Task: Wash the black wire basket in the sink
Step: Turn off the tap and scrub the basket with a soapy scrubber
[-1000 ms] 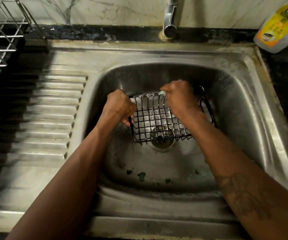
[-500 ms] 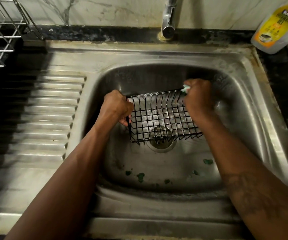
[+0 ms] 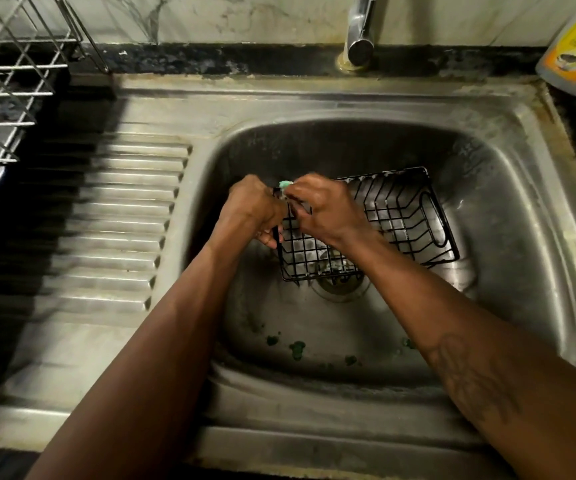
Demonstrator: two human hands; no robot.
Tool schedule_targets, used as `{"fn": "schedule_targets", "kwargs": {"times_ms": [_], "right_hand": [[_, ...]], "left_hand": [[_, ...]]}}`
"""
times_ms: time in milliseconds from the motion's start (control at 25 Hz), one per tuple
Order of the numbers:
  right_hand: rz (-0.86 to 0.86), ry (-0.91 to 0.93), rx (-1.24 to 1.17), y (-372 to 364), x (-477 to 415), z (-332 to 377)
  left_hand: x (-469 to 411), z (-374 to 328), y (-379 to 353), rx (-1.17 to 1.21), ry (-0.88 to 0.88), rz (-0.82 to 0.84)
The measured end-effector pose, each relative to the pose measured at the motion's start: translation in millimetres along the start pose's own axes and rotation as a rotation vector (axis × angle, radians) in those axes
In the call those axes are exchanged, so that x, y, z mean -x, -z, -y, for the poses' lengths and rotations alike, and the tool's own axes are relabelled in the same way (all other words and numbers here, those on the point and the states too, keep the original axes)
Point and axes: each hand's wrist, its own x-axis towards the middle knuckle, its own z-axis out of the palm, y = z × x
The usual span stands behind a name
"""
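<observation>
Sink: basket gripped by hands at left end.

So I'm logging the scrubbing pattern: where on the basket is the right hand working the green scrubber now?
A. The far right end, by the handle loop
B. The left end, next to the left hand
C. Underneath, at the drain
B: the right hand presses the green scrubber at the black wire basket's left end, beside the left hand.

basket in sink, over drain; tap behind; rack far left
</observation>
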Motion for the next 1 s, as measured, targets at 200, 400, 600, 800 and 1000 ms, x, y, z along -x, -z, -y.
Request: {"fn": "schedule_targets", "kwargs": {"times_ms": [200,400,600,800,1000], "right_hand": [[0.288,-0.109,0.141,-10.5,1.5,4.7],[0.139,-0.072,0.107,-11.9,2.9,0.8],[-0.296,0.079,-0.065,-7.7,1.5,7.1],[-0.047,0.003,-0.013,-8.7,2.6,22.2],[0.206,-0.196,0.142,-9.5,7.1,6.4]], "left_hand": [[2.0,-0.8,-7.5,0.05,0.031,0.057],[1.0,0.7,-3.4,0.064,-0.025,-0.024],[5.9,-4.2,0.4,-0.032,-0.004,0.013],[3.5,-1.4,2.2,-0.004,-0.034,-0.02],[4.2,-4.0,-6.0,-0.028,0.053,0.058]]}}
